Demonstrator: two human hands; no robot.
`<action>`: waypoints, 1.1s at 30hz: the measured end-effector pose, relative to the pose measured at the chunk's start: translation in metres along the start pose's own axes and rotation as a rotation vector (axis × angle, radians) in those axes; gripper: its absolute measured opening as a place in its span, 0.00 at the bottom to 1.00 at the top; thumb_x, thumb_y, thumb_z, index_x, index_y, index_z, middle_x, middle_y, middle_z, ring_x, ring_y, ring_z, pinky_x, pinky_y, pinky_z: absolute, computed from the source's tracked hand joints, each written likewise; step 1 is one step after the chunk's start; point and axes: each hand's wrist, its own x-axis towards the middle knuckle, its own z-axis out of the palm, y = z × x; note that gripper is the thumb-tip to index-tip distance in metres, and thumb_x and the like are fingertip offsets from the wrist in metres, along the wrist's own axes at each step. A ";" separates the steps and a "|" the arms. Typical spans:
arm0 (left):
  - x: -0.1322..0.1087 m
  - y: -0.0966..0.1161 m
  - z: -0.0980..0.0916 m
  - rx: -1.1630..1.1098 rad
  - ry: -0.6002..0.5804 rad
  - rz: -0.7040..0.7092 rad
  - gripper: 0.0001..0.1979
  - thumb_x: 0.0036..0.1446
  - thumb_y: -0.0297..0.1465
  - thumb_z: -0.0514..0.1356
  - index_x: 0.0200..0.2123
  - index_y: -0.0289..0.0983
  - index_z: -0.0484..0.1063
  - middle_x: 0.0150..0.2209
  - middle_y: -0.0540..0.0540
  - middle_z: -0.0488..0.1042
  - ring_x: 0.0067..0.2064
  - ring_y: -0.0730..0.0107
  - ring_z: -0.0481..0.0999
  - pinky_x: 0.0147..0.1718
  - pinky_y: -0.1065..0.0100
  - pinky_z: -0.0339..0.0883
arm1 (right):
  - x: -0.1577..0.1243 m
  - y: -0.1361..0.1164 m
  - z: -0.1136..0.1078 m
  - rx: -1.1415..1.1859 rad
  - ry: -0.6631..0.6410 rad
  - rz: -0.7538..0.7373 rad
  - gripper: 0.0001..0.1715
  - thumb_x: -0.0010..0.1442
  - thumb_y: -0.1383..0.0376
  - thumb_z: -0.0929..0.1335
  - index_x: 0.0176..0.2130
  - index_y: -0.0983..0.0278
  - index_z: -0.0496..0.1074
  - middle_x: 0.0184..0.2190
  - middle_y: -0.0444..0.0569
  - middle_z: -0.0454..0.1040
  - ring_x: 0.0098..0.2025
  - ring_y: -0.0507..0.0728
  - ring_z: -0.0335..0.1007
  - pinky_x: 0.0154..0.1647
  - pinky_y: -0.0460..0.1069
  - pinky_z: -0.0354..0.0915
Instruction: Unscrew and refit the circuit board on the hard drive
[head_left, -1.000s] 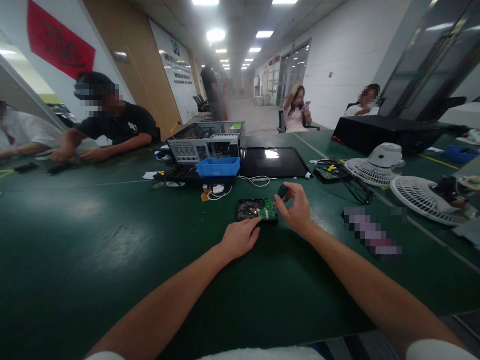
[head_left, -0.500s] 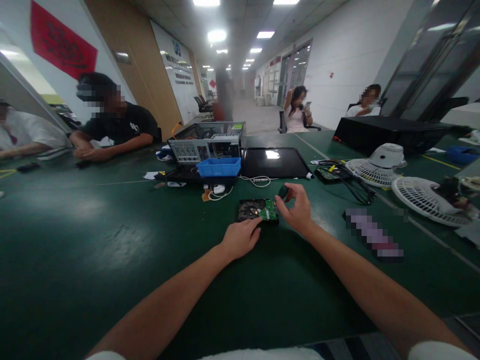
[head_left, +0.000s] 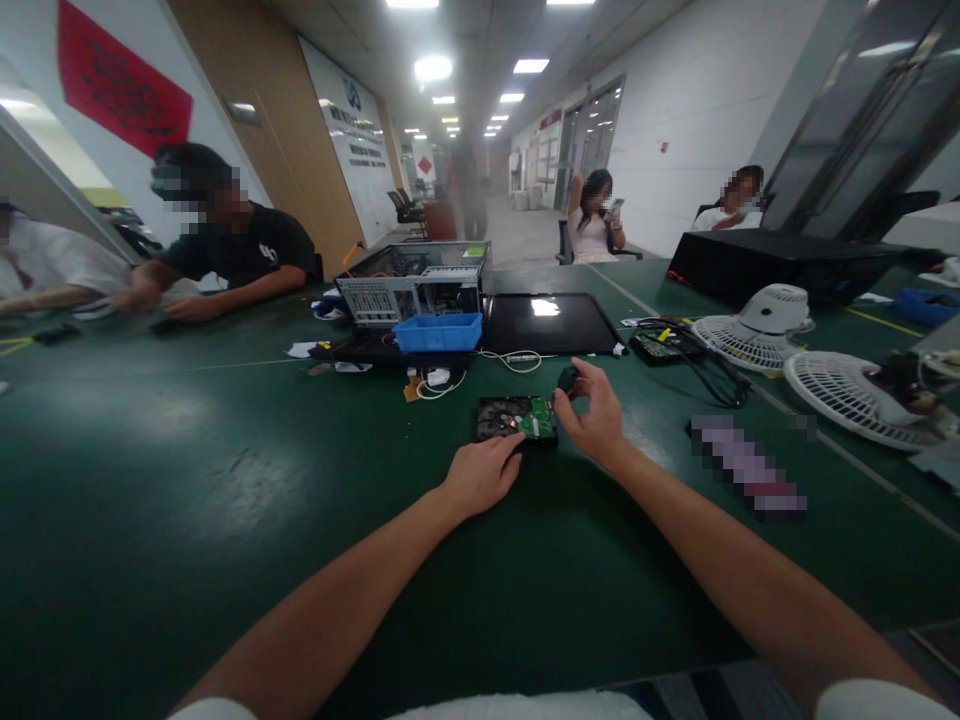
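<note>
A hard drive [head_left: 504, 414] lies flat on the green table, its green circuit board facing up at the right end. My left hand [head_left: 481, 476] rests at its near edge, fingers stretched forward and a fingertip touching the board side. The left thumb sits apart from the drive, on the near side. Just right of the drive, my right hand [head_left: 594, 412] is raised with thumb and fingers closed around a small dark rounded piece [head_left: 567, 379]. What kind of piece it is, I cannot make out; the fingers partly cover it.
Beyond the drive stand a blue bin [head_left: 439, 333], an opened computer case [head_left: 412, 285] and a dark flat screen [head_left: 551, 323]. To the right lie black cables [head_left: 724, 375], white fan parts [head_left: 757, 325] and a blurred-out purple object [head_left: 746, 465]. Several people sit around.
My right hand and the dark piece have shifted very slightly; my left hand and the hard drive look still. A seated person at the left has moved their hands.
</note>
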 end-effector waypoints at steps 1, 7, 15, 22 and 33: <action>0.000 0.000 0.000 0.002 -0.004 -0.004 0.22 0.70 0.37 0.51 0.65 0.43 0.64 0.57 0.44 0.76 0.50 0.60 0.80 0.49 0.60 0.74 | 0.000 0.000 0.000 -0.003 -0.002 -0.003 0.32 0.63 0.60 0.70 0.63 0.58 0.59 0.49 0.54 0.72 0.38 0.58 0.75 0.41 0.58 0.76; 0.001 -0.002 0.004 0.008 0.018 0.010 0.22 0.70 0.37 0.51 0.65 0.43 0.64 0.57 0.44 0.76 0.51 0.60 0.79 0.50 0.60 0.74 | 0.001 -0.001 -0.002 0.018 -0.020 -0.009 0.31 0.64 0.61 0.69 0.64 0.58 0.60 0.50 0.55 0.72 0.41 0.59 0.75 0.42 0.58 0.77; 0.000 -0.003 0.006 0.014 0.021 -0.001 0.22 0.69 0.37 0.52 0.65 0.43 0.65 0.57 0.44 0.76 0.52 0.60 0.79 0.52 0.60 0.73 | -0.001 0.002 0.003 0.081 -0.006 0.023 0.31 0.65 0.59 0.69 0.63 0.58 0.59 0.50 0.55 0.75 0.42 0.60 0.77 0.43 0.59 0.78; 0.001 -0.003 0.007 0.005 0.028 0.003 0.22 0.70 0.37 0.51 0.65 0.44 0.65 0.56 0.45 0.76 0.51 0.61 0.80 0.51 0.60 0.73 | 0.000 0.000 -0.001 -0.011 -0.003 -0.012 0.29 0.64 0.59 0.70 0.62 0.57 0.62 0.46 0.52 0.73 0.37 0.57 0.75 0.41 0.57 0.76; 0.000 -0.003 0.006 0.005 0.033 0.008 0.22 0.70 0.37 0.51 0.65 0.43 0.65 0.56 0.45 0.77 0.51 0.61 0.80 0.52 0.60 0.73 | -0.001 0.001 0.002 0.015 0.020 0.019 0.30 0.64 0.60 0.70 0.61 0.58 0.60 0.47 0.53 0.75 0.38 0.58 0.76 0.42 0.57 0.76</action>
